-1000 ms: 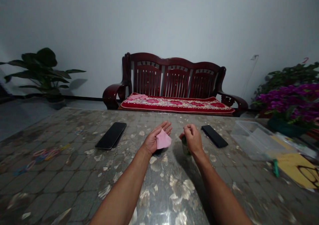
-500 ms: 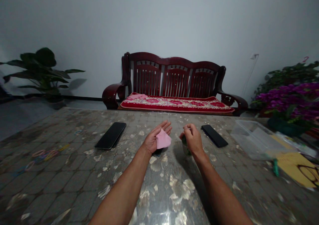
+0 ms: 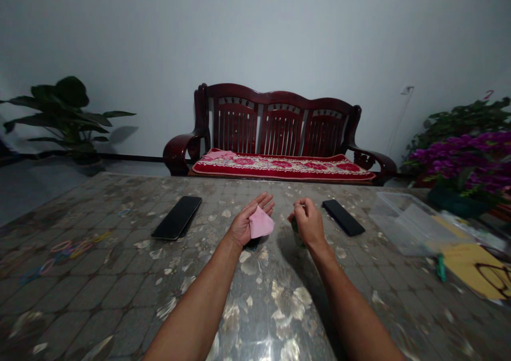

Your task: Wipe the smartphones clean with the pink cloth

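My left hand (image 3: 244, 223) is turned palm up, its fingers stretched out. A small pink cloth (image 3: 261, 223) lies across the palm, held in by the thumb. Under that hand, the corner of a dark flat object (image 3: 252, 245) shows on the table; the rest is hidden. My right hand (image 3: 309, 223) is closed with its fingertips pinched together. Below and beside its fingers is a green, partly see-through object (image 3: 298, 238), mostly covered, whose kind I cannot make out. What the pinched fingertips hold is too small or hidden to tell.
On the patterned table (image 3: 131, 297), a black tablet or phone (image 3: 178, 218) lies left and a black phone (image 3: 343, 218) right. Coloured rubber bands (image 3: 75, 249) are far left. A clear plastic box (image 3: 415, 228), yellow paper (image 3: 471, 268), glasses (image 3: 495, 278) and purple flowers (image 3: 467, 161) are right.
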Demonstrator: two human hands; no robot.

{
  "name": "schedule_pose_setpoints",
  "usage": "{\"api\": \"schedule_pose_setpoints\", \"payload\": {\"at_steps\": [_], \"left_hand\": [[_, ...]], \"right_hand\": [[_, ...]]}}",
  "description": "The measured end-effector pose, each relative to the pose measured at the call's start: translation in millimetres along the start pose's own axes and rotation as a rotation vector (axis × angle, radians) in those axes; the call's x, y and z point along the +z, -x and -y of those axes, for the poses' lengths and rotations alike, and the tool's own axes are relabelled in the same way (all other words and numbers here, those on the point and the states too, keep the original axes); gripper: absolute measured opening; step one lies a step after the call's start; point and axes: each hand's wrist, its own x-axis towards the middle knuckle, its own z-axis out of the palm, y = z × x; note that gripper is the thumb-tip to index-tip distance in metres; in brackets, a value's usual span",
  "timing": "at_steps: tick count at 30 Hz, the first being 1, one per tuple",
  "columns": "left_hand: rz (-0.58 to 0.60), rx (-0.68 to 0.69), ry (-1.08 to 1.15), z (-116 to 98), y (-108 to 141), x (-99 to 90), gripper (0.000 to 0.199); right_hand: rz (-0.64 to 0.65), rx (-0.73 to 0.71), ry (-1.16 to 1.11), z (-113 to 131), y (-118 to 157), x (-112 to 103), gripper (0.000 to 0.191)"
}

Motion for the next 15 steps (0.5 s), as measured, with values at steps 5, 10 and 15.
{"api": "schedule_pose_setpoints", "payload": {"at_steps": [5,10,15], "left_hand": [[0.003,-0.003,0.001,-1.2,-0.1,1.7,0.036],[0.0,0.003,0.008,-0.1,-1.5,0.3,0.038],[-0.029,0.011,-0.011,-6.3,0.5,1.6,0.039]], "right_hand": [[-0.005,-0.016,-0.022,2.5,1.1,-0.7,0.024],[0.01,-0.002,-0.03,-0.5,1.4,1.6,0.023],[-0.055,0.001,-0.15,-16.8,-8.3,-20.1,0.043]]}}
